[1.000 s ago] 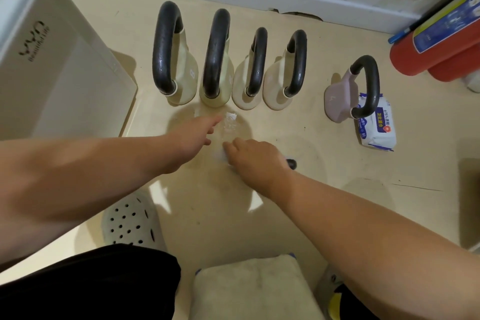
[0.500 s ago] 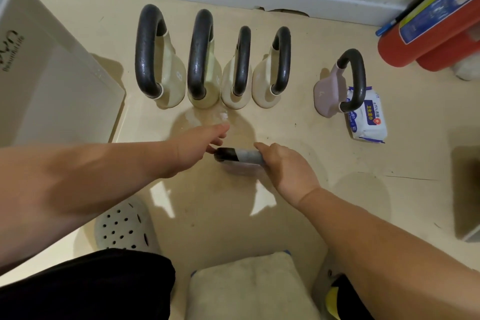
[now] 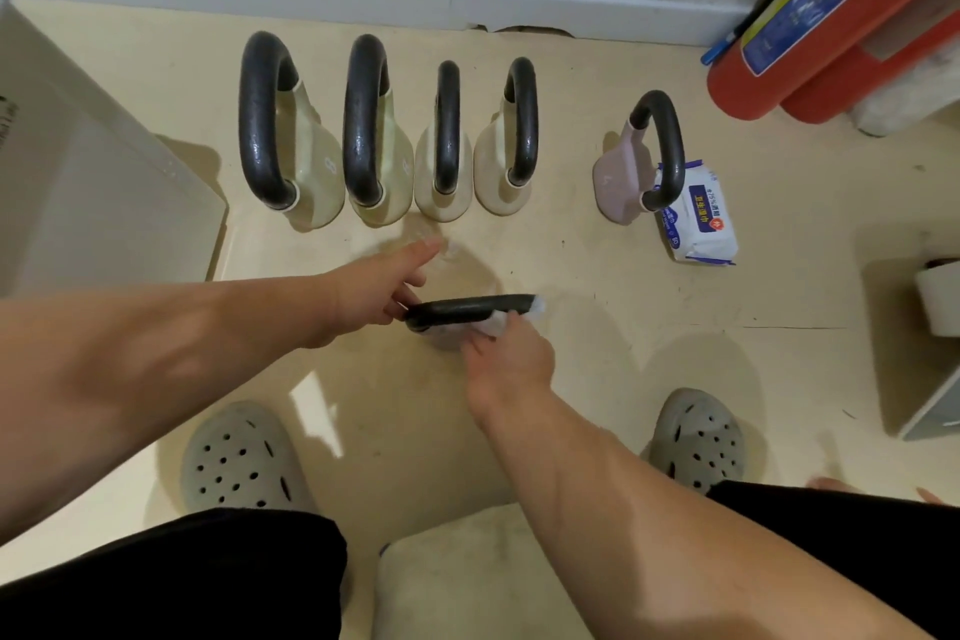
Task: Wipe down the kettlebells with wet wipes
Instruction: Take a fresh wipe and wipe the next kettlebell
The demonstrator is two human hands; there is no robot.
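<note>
While right hand (image 3: pixel 506 353) presses wet wipe (image 3: pixel 492 326) on handle, fingers curled round wipe, left hand (image 3: pixel 376 286) braces handle's left end, likely to stop kettlebell (image 3: pixel 467 308) shifting; index straight, other fingers hidden, grip unclear. Kettlebell on floor (image 3: pixel 597 379) between hands, near row of four kettlebells (image 3: pixel 366 130); handle long axis left-right

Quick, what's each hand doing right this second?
Left hand: open, fingers straight, touching one end of the kettlebell handle.
Right hand: closed on a wet wipe, pressing it to that handle.
</note>
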